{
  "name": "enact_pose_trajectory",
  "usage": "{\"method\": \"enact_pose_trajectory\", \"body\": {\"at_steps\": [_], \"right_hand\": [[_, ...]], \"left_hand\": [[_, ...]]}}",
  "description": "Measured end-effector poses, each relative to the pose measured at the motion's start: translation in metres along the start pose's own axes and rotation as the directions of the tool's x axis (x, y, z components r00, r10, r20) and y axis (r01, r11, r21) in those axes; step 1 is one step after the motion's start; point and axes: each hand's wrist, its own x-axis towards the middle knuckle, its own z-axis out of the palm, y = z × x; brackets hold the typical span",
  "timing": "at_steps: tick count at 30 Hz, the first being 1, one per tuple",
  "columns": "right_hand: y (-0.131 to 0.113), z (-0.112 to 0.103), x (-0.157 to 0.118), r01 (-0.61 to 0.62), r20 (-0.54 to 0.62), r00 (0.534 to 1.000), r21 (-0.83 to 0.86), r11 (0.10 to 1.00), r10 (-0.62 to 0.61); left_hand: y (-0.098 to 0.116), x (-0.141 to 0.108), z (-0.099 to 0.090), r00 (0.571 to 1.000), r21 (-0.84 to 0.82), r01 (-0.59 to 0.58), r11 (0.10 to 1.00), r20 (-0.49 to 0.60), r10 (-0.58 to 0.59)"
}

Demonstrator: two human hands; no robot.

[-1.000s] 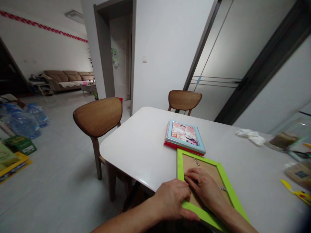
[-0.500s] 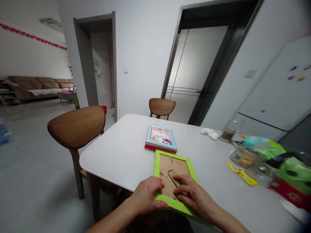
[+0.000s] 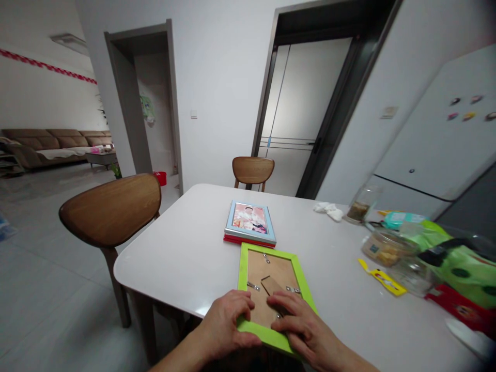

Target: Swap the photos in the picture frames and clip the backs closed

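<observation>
A lime-green picture frame (image 3: 243, 268) lies back side up at the table's near edge, its brown backing board (image 3: 258, 268) showing a slanted stand piece and several metal clips. My left hand (image 3: 228, 323) is closed around the lower left corner, thumb over the near rail. Across the lower right part lies my right hand (image 3: 298, 320), its fingers curled at the bottom metal clip (image 3: 278, 315), which they partly hide. Just beyond the frame, a light blue photo frame (image 3: 250, 219) with a picture in it sits on top of a red frame (image 3: 242, 241).
On the right of the white table (image 3: 174, 248) stand a glass jar (image 3: 360, 206), a clear food container (image 3: 387, 247), a yellow packet (image 3: 383, 279) and green bags (image 3: 465, 268). Crumpled tissue (image 3: 328, 210) lies farther back. Wooden chairs (image 3: 112, 209) stand at the left and far sides.
The view has shifted slightly to the right. My right hand has moved a little down the frame, uncovering the right-hand clip. My left hand keeps its hold on the corner.
</observation>
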Motion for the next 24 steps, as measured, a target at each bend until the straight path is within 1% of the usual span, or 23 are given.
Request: {"method": "enact_pose_trajectory", "body": {"at_steps": [2, 3, 4, 5, 6, 8, 9, 10, 11, 13, 15, 16, 19, 21, 23, 24], "right_hand": [[0.001, 0.001, 0.000, -0.006, -0.039, 0.999, 0.017, 1.000, 0.007], [0.003, 0.003, -0.001, -0.027, -0.077, 0.997, 0.028, 0.999, 0.029], [0.006, 0.005, -0.003, -0.067, -0.131, 0.989, 0.037, 0.997, 0.071], [0.009, 0.007, -0.005, -0.129, -0.197, 0.971, 0.040, 0.991, 0.135], [0.013, 0.010, -0.007, -0.213, -0.267, 0.939, 0.038, 0.976, 0.215], [0.022, 0.015, -0.013, -0.407, -0.385, 0.838, 0.029, 0.913, 0.386], [0.025, 0.018, -0.015, -0.487, -0.419, 0.787, 0.030, 0.873, 0.453], [0.028, 0.019, -0.016, -0.546, -0.432, 0.746, 0.039, 0.837, 0.507], [0.029, 0.020, -0.016, -0.586, -0.427, 0.719, 0.052, 0.809, 0.549], [0.026, 0.019, -0.013, -0.624, -0.404, 0.693, 0.078, 0.777, 0.597], [0.021, 0.018, -0.008, -0.646, -0.392, 0.670, 0.110, 0.755, 0.630], [0.018, 0.017, -0.005, -0.658, -0.389, 0.651, 0.139, 0.740, 0.652], [0.009, 0.017, 0.003, -0.686, -0.372, 0.590, 0.237, 0.688, 0.716], [0.004, 0.015, 0.004, -0.682, -0.360, 0.573, 0.288, 0.672, 0.736], [-0.002, 0.010, 0.001, -0.664, -0.355, 0.572, 0.328, 0.672, 0.739], [-0.005, 0.006, -0.002, -0.642, -0.350, 0.570, 0.375, 0.669, 0.744]], "left_hand": [[0.001, 0.000, 0.001, 1.000, 0.002, 0.010, 1.000, 0.003, -0.010], [0.001, 0.000, 0.001, 1.000, 0.002, 0.012, 1.000, 0.002, -0.012], [0.001, 0.000, 0.001, 1.000, 0.002, 0.012, 1.000, 0.000, -0.012], [0.002, -0.001, 0.000, 1.000, 0.005, 0.012, 1.000, -0.005, -0.012], [0.003, -0.003, 0.000, 1.000, 0.011, 0.012, 1.000, -0.009, -0.012], [0.007, -0.006, -0.002, 1.000, 0.037, 0.014, 0.999, -0.010, -0.013], [0.010, -0.008, -0.003, 1.000, 0.059, 0.022, 0.998, -0.008, -0.021], [0.014, -0.009, -0.003, 0.999, 0.090, 0.036, 0.995, -0.002, -0.035], [0.019, -0.009, -0.003, 0.999, 0.133, 0.052, 0.990, 0.008, -0.054], [0.030, -0.008, 0.002, 0.996, 0.253, 0.081, 0.964, 0.025, -0.090], [0.041, -0.005, 0.011, 0.992, 0.381, 0.089, 0.920, 0.044, -0.115], [0.045, -0.004, 0.017, 0.991, 0.430, 0.087, 0.899, 0.052, -0.121], [0.052, -0.003, 0.029, 0.990, 0.483, 0.081, 0.872, 0.066, -0.129], [0.054, -0.008, 0.029, 0.991, 0.479, 0.079, 0.874, 0.053, -0.119], [0.056, -0.014, 0.024, 0.994, 0.476, 0.076, 0.876, 0.031, -0.104], [0.057, -0.017, 0.020, 0.995, 0.481, 0.072, 0.873, 0.021, -0.094]]}}
